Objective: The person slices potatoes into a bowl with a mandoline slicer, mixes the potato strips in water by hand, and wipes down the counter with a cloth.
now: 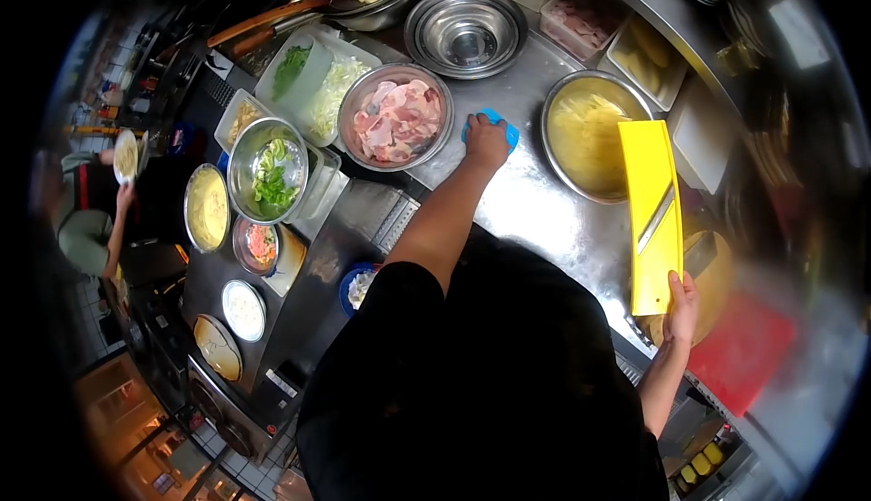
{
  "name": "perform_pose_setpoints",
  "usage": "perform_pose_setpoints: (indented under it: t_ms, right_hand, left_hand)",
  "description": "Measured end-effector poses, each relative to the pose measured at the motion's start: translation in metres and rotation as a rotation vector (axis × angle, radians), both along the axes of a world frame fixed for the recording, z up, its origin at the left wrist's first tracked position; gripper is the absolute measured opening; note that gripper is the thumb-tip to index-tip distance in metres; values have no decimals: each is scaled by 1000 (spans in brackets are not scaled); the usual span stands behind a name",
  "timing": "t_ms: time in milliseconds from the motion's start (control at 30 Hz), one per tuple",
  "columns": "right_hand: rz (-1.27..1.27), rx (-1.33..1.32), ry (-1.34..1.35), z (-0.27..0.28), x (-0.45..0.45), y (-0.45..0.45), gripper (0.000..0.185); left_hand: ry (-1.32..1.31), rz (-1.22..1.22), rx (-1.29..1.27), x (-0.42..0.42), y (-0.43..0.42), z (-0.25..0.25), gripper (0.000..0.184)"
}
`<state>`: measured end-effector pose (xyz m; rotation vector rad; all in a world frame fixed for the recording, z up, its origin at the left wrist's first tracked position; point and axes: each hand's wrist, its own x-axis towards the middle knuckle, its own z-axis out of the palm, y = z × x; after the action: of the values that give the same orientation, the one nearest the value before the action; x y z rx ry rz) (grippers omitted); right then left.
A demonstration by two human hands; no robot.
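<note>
My left hand [487, 142] is closed on a blue cloth [511, 135], pressed on the steel counter [535, 220] between a bowl of raw meat [396, 118] and a bowl of yellow strips in liquid [581, 129]. With my right hand [682, 309] I grip the lower end of a yellow slicer [649, 229]. It is held upright in view, its slanted metal blade showing, and its upper part overlaps the right rim of the bowl of strips. Beneath the slicer lies a round wooden board [712, 283], partly hidden.
Nested steel bowls [465, 34] stand at the back. Bowls of greens [270, 175] and yellow mixture [207, 209] are at the left. A red board [742, 351] lies at the right. Another person [86, 220] holds a plate [126, 156] far left.
</note>
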<state>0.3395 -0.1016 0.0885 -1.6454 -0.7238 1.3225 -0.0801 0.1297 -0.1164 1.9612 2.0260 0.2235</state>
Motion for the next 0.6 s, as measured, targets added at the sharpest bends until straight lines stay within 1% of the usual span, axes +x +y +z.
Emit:
perform_pose_setpoints:
  t_ms: [100,167,200,233,267,300,333,367,400,500,533,600]
  right_hand:
    - [9,-28,-3,8,-6,6,27]
    - [-21,-39,8,14,-13,11,31]
    - [-37,-44,-43,11,-11,9,30]
    - [-42,-31,-32,4,-5,9,26]
    - [-24,-51,-79,5,-8,11,24]
    - [-9,-63,-57,9,-11,14,24]
    - [0,-83,-52,14,-14,16,26]
    - [-5,-96,-115,23,-22,20,26]
    - [8,-82,-62,27,-25,21,23]
    - [92,-57,-13,24,-23,18,21]
    - [104,-48,5,25,-24,17,22]
    - [115,-22,42,29,-26,10,23]
  left_hand:
    - [26,-84,103,-9,-12,-16,47]
    - [-65,-161,207,-21,-17,-31,38]
    - [-104,-92,229,-17,-31,2,43]
    - [-195,-69,231,-19,-40,27,51]
    - [-216,-68,259,-17,-48,52,57]
    - [-286,-52,185,-11,-55,83,61]
    - [-335,-59,235,0,-61,111,62]
    - [-380,-148,249,16,-63,135,63]
    - [-416,-223,267,29,-64,158,64]
    - [-472,-423,283,70,-63,225,66]
    - [-481,-492,279,86,-62,238,67]
    - [-421,-526,293,115,-57,249,66]
